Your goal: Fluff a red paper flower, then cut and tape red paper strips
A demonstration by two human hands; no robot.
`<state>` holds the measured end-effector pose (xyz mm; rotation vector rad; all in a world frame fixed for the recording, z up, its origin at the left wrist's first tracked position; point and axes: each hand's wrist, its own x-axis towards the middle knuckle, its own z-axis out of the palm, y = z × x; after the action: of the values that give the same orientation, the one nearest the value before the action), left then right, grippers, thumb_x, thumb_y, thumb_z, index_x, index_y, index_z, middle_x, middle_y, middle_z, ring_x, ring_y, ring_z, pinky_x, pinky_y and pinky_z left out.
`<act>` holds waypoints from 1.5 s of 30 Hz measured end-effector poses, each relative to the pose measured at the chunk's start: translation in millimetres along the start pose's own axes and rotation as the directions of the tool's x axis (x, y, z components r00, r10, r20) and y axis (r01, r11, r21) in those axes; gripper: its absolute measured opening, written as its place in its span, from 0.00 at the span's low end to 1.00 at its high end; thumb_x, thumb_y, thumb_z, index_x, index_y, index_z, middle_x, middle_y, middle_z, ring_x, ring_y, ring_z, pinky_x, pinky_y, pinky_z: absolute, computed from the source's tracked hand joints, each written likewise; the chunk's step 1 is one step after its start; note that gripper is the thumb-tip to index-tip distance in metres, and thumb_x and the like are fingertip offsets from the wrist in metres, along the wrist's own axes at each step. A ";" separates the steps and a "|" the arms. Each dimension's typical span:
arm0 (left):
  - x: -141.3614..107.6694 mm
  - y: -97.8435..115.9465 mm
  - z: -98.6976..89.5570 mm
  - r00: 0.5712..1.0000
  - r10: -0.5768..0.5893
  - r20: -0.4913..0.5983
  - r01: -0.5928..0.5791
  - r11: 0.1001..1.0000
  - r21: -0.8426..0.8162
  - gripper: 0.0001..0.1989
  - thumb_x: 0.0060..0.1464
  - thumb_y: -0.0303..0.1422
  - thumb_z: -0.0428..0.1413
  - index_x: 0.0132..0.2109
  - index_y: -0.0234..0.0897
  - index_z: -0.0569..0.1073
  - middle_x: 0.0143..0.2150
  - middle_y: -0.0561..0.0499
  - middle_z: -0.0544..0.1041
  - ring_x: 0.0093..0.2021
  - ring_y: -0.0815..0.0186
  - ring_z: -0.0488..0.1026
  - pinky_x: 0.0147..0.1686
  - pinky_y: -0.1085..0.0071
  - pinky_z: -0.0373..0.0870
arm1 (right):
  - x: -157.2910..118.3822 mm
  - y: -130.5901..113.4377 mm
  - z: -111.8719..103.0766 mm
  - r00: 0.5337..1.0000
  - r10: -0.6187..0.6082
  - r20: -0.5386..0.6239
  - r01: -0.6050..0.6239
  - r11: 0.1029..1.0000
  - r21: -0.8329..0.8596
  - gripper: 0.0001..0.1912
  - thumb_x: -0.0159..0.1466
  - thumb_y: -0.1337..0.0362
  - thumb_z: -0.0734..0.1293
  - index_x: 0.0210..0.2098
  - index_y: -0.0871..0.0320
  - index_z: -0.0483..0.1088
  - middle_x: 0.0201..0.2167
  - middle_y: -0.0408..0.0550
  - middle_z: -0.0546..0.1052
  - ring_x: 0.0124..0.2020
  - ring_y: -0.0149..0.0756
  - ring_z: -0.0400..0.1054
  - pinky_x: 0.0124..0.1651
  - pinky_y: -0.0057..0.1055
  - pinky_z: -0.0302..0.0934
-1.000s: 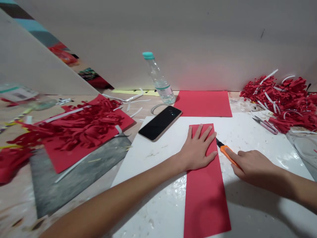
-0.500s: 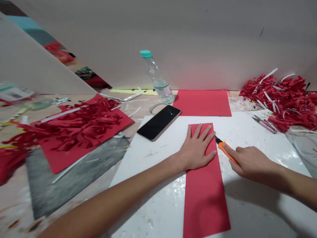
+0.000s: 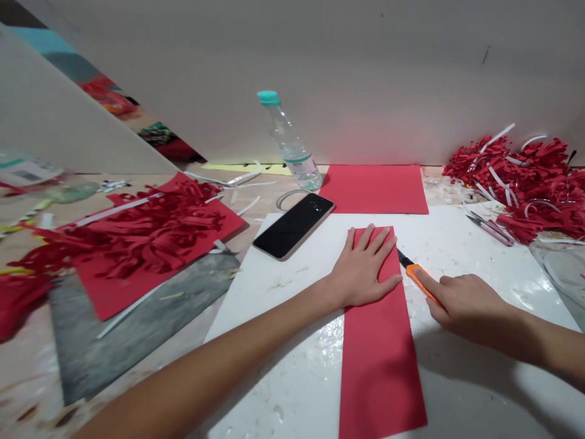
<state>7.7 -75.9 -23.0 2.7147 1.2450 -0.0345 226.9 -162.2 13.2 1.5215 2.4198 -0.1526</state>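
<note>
My left hand (image 3: 364, 273) lies flat, fingers spread, on the upper part of a long red foam or paper sheet (image 3: 377, 366). That sheet rests on a glossy white board (image 3: 283, 341). Just right of the sheet's edge, my right hand (image 3: 466, 300) grips an orange utility knife (image 3: 423, 283), its index finger stretched along the handle. The dark blade points up and left, and its tip is close to the sheet's right edge; whether they touch I cannot tell.
A black phone (image 3: 295, 225) lies on the board's back left corner, with a water bottle (image 3: 297, 149) behind it. Another red sheet (image 3: 377, 189) lies at the back. Scissors (image 3: 491, 228) and red fringed pieces (image 3: 543, 177) are at right. More red strips (image 3: 155, 238) cover the left side.
My right hand and the knife have shifted very slightly right and down. My left hand stays pressed on the red sheet.
</note>
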 end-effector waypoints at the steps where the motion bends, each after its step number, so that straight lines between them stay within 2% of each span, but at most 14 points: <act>1: 0.0 -0.3 0.1 1.000 0.003 -0.004 -0.003 1.000 -0.004 0.43 0.62 0.57 0.43 0.74 0.34 0.51 0.77 0.44 0.42 0.75 0.38 0.37 0.69 0.34 0.34 | 1.1 0.2 -2.1 1.000 0.006 0.012 -0.006 1.000 0.005 0.31 0.69 0.64 0.53 0.71 0.58 0.48 0.32 0.51 0.80 0.27 0.39 0.73 0.27 0.34 0.38; 5: 0.3 -1.3 1.1 1.000 0.008 -0.018 -0.008 1.000 -0.010 0.42 0.62 0.57 0.43 0.73 0.35 0.52 0.76 0.44 0.43 0.75 0.38 0.37 0.69 0.34 0.35 | 6.7 -0.1 -13.0 0.999 0.010 0.052 -0.012 0.999 0.032 0.31 0.70 0.62 0.53 0.71 0.55 0.48 0.34 0.52 0.81 0.29 0.39 0.74 0.27 0.34 0.38; 8: -1.5 0.2 0.0 1.000 0.013 -0.011 -0.014 1.000 -0.006 0.43 0.62 0.57 0.43 0.74 0.35 0.51 0.76 0.43 0.43 0.75 0.38 0.37 0.68 0.34 0.35 | 4.6 -0.9 -10.1 0.999 0.020 0.034 -0.021 1.000 0.020 0.30 0.70 0.62 0.54 0.70 0.54 0.50 0.32 0.50 0.81 0.27 0.38 0.73 0.26 0.34 0.37; 11: -6.6 4.6 -4.6 1.000 0.026 0.013 -0.026 1.000 -0.003 0.43 0.61 0.57 0.45 0.73 0.33 0.52 0.76 0.42 0.44 0.74 0.36 0.40 0.68 0.34 0.38 | -5.1 -2.6 3.9 0.998 -0.003 -0.062 0.001 0.999 -0.034 0.29 0.69 0.65 0.55 0.69 0.56 0.52 0.28 0.48 0.80 0.22 0.35 0.69 0.25 0.33 0.38; 16: -12.6 10.2 -8.4 0.999 0.049 -0.007 -0.049 0.999 -0.006 0.39 0.62 0.56 0.44 0.71 0.36 0.58 0.75 0.44 0.53 0.73 0.39 0.46 0.68 0.35 0.40 | -21.9 -6.5 21.0 0.967 -0.125 -0.222 0.088 0.982 -0.170 0.35 0.62 0.73 0.60 0.69 0.64 0.51 0.23 0.46 0.76 0.18 0.32 0.66 0.23 0.34 0.38; 21: -9.9 8.3 -0.5 0.999 0.030 0.016 -0.029 0.999 -0.024 0.43 0.62 0.58 0.43 0.74 0.35 0.51 0.76 0.46 0.45 0.75 0.37 0.37 0.68 0.34 0.36 | -18.2 -2.9 22.3 0.952 -0.145 -0.271 0.104 0.981 -0.161 0.34 0.63 0.72 0.61 0.68 0.62 0.52 0.21 0.43 0.74 0.18 0.31 0.65 0.23 0.34 0.36; 27: -9.4 7.6 1.9 0.999 0.032 0.003 -0.032 0.999 -0.017 0.43 0.62 0.58 0.42 0.74 0.35 0.51 0.76 0.45 0.45 0.75 0.37 0.36 0.68 0.33 0.36 | -10.6 3.8 31.5 0.926 -0.158 -0.342 0.105 0.980 -0.168 0.29 0.68 0.68 0.58 0.68 0.61 0.53 0.22 0.43 0.75 0.18 0.29 0.62 0.25 0.35 0.35; 31: -9.4 7.5 1.6 0.999 0.033 0.011 -0.033 0.999 -0.019 0.43 0.62 0.58 0.42 0.74 0.35 0.51 0.76 0.45 0.45 0.75 0.37 0.36 0.68 0.34 0.35 | -9.9 2.5 26.0 0.948 -0.134 -0.288 0.102 0.987 -0.125 0.29 0.68 0.69 0.56 0.68 0.61 0.53 0.24 0.46 0.76 0.19 0.30 0.62 0.25 0.36 0.34; 36: -9.5 6.8 2.8 0.999 0.040 -0.009 -0.040 0.999 -0.018 0.42 0.62 0.58 0.42 0.74 0.37 0.52 0.76 0.46 0.45 0.75 0.37 0.37 0.68 0.34 0.35 | -2.6 0.8 8.0 0.994 -0.046 -0.102 0.042 0.998 -0.038 0.28 0.69 0.65 0.54 0.68 0.59 0.52 0.27 0.48 0.79 0.19 0.32 0.64 0.25 0.35 0.33; 45: -8.9 8.6 -2.7 1.000 0.029 0.008 -0.029 0.999 -0.030 0.43 0.61 0.57 0.44 0.73 0.36 0.52 0.76 0.45 0.47 0.74 0.37 0.39 0.68 0.35 0.36 | 2.5 3.5 -6.6 1.000 -0.013 0.019 0.012 0.999 0.046 0.29 0.69 0.63 0.54 0.70 0.52 0.51 0.32 0.48 0.80 0.25 0.36 0.70 0.27 0.32 0.39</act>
<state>8.2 -87.7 -18.4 2.7037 1.1939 -0.0242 227.8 -156.9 19.0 1.5170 2.4274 -0.2263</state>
